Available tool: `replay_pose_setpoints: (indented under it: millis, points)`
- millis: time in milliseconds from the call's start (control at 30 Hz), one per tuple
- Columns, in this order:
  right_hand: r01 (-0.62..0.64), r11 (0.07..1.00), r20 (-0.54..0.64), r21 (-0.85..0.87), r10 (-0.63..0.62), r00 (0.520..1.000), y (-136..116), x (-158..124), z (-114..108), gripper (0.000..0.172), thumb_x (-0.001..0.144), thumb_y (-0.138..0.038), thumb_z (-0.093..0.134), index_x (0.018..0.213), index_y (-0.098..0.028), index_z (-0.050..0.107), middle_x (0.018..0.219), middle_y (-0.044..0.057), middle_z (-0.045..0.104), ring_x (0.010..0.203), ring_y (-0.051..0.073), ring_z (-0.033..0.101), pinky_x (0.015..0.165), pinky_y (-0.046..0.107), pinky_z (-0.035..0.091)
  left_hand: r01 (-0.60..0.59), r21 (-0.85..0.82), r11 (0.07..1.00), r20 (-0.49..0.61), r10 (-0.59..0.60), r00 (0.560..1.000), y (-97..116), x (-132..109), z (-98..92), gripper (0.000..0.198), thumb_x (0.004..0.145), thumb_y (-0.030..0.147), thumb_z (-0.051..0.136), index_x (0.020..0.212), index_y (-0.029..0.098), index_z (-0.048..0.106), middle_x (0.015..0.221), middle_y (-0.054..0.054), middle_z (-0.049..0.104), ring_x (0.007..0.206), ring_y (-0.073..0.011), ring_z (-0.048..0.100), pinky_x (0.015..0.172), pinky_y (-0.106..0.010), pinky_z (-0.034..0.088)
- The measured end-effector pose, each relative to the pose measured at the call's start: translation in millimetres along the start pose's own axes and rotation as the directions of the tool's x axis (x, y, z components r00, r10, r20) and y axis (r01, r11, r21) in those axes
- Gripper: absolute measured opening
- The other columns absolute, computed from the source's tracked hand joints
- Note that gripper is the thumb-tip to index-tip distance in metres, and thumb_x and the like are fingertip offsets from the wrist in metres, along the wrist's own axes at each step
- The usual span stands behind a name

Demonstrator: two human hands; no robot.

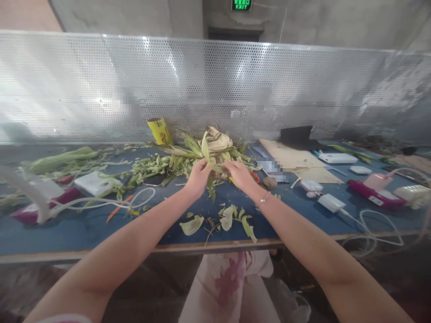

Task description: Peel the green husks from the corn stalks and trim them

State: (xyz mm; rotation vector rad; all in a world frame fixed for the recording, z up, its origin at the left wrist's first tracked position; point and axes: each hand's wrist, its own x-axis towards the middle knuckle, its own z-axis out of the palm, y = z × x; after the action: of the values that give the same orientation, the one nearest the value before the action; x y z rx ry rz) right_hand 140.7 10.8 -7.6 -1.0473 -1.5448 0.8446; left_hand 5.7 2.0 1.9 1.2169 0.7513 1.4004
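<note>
Both my arms reach forward over a blue-topped table. My left hand pinches a long green leaf that stands up out of a heap of green stalks and dry leaves. My right hand grips leaves at the right side of the same heap, a few centimetres from the left hand. A thin bracelet circles my right wrist. Torn pale green leaf scraps lie on the table below my hands.
A yellow paper cup leans behind the heap. White boxes, white cables and pink devices lie left and right. Cardboard sheets sit at the back right. A perforated metal screen walls off the table's far side.
</note>
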Motion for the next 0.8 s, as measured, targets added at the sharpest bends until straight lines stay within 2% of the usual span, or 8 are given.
replay_pose_setpoints:
  millis: [100, 200, 300, 400, 600, 800]
  points:
    - [-0.181, 0.948, 0.109, 0.262, 0.157, 0.982, 6, 3, 3, 0.024, 0.075, -0.042, 0.052, 0.073, -0.018, 0.055, 0.083, 0.004, 0.058, 0.074, 0.014, 0.055, 0.063, 0.028, 0.045, 0.029, -0.027, 0.999, 0.002, -0.029, 1.000, 2, 1, -0.4, 0.033, 0.060, 0.039, 0.070, 0.075, 0.016, 0.053, 0.061, 0.004, 0.055, 0.050, -0.0055, 0.049, 0.051, -0.019, 0.042]
    - [-0.139, 0.904, 0.041, 0.405, 0.134, 0.990, 5, 5, 4, 0.026, 0.072, -0.043, 0.056, 0.082, -0.019, 0.054, 0.084, 0.002, 0.057, 0.074, 0.012, 0.055, 0.063, 0.026, 0.045, 0.058, -0.051, 0.997, 0.022, -0.057, 0.998, 3, 2, -0.5, 0.032, 0.059, 0.036, 0.071, 0.073, 0.015, 0.051, 0.059, 0.005, 0.054, 0.048, -0.0041, 0.048, 0.050, -0.018, 0.042]
    - [-0.010, 0.918, -0.073, 0.397, 0.042, 0.996, 4, 8, 1, 0.028, 0.070, -0.043, 0.059, 0.086, -0.020, 0.053, 0.078, 0.000, 0.055, 0.072, 0.012, 0.055, 0.064, 0.025, 0.046, 0.135, -0.053, 0.989, 0.059, -0.132, 0.990, 3, 2, -0.9, 0.029, 0.061, 0.032, 0.070, 0.075, 0.015, 0.052, 0.058, 0.006, 0.053, 0.045, -0.0034, 0.046, 0.049, -0.018, 0.043]
    - [0.070, 0.935, -0.111, 0.347, -0.034, 0.993, 3, 9, -2, 0.024, 0.071, -0.040, 0.059, 0.083, -0.020, 0.053, 0.074, -0.001, 0.055, 0.070, 0.012, 0.056, 0.066, 0.027, 0.048, 0.196, -0.044, 0.980, 0.084, -0.192, 0.978, 3, 1, -1.4, 0.026, 0.063, 0.030, 0.069, 0.077, 0.016, 0.052, 0.056, 0.005, 0.052, 0.044, -0.0045, 0.047, 0.047, -0.019, 0.043]
    - [0.104, 0.933, -0.023, 0.343, -0.103, 0.994, -3, 4, -4, 0.020, 0.072, -0.039, 0.058, 0.077, -0.021, 0.050, 0.065, -0.002, 0.055, 0.060, 0.012, 0.056, 0.065, 0.029, 0.048, 0.219, -0.021, 0.975, 0.122, -0.215, 0.969, 3, 0, -1.7, 0.021, 0.067, 0.030, 0.065, 0.076, 0.015, 0.052, 0.054, 0.004, 0.053, 0.043, -0.0050, 0.047, 0.046, -0.018, 0.043]
    - [0.194, 0.931, 0.109, 0.309, -0.237, 0.965, -10, -7, -5, 0.018, 0.079, -0.038, 0.050, 0.084, -0.021, 0.054, 0.066, -0.002, 0.053, 0.055, 0.009, 0.049, 0.055, 0.025, 0.042, 0.251, 0.033, 0.967, 0.217, -0.252, 0.943, 0, -3, -1.8, 0.023, 0.066, 0.031, 0.066, 0.069, 0.015, 0.051, 0.052, 0.003, 0.051, 0.042, -0.0062, 0.048, 0.044, -0.019, 0.042]
